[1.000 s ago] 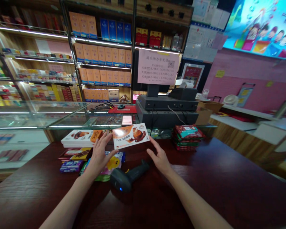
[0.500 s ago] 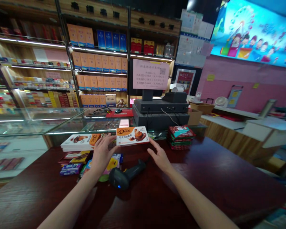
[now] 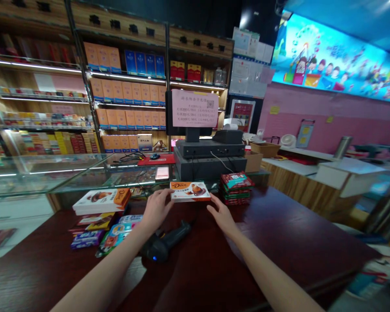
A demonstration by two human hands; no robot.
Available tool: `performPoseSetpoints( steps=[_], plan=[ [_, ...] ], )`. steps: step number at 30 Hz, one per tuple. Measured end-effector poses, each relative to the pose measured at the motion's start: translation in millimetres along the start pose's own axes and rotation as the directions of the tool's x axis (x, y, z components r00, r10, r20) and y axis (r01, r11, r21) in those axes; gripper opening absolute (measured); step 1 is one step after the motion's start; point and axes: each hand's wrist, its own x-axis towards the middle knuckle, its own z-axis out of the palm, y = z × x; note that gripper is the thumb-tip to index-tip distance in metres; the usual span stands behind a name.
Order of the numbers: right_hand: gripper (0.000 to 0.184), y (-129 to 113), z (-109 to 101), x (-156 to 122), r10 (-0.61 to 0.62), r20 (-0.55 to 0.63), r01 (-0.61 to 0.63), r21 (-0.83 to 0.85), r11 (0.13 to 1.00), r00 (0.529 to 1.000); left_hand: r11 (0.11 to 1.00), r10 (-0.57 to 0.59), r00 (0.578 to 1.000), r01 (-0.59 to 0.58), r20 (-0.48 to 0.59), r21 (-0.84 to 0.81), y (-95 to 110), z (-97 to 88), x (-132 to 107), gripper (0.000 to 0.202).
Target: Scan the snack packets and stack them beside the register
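A white and orange Dove chocolate box point(image 3: 190, 193) is held at its two ends, near the far side of the dark wooden counter point(image 3: 198, 268). My left hand point(image 3: 157, 210) grips its left end, and my right hand point(image 3: 223, 216) has its fingers on the right end. Below my hands lies a black barcode scanner point(image 3: 169, 242) with a blue light. To the left, another Dove box point(image 3: 102, 200) rests on chocolate packs point(image 3: 94, 222), beside purple packs point(image 3: 87, 239) and colourful snack bags point(image 3: 120, 232), partly hidden by my left arm.
A stack of red and green packs point(image 3: 236, 187) stands right of the box. Behind are a glass display case point(image 3: 146, 173), a phone-like card point(image 3: 162, 173), and a cash register point(image 3: 211, 158) with a pink sign point(image 3: 195, 108). Stocked shelves point(image 3: 126, 93) line the wall.
Both hands have moved the Dove box right relative to the scanner, towards the red and green stack, and its front side now shows more. The camera view has shifted slightly.
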Motion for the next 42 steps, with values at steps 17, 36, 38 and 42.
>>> performPoseSetpoints(
  steps=[17,36,38,42],
  plan=[
    [0.054,37,-16,7,0.214,-0.027,-0.206,-0.410,0.888,0.977,0.983,0.096,0.903,-0.020,0.418,-0.182,-16,50.0,25,0.049],
    [0.065,-11,3,-6,0.062,0.258,0.143,-0.702,0.698,0.964,0.980,0.181,0.835,-0.112,0.519,-0.162,-11,77.1,33,0.046],
    [0.064,-18,8,-8,0.046,0.312,0.193,-0.690,0.697,0.949,0.979,0.185,0.832,-0.112,0.523,-0.169,-10,80.9,33,0.049],
    [0.067,-18,13,-9,0.046,0.340,0.216,-0.689,0.692,0.939,0.977,0.187,0.831,-0.102,0.524,-0.186,-8,85.2,33,0.063]
  ],
)
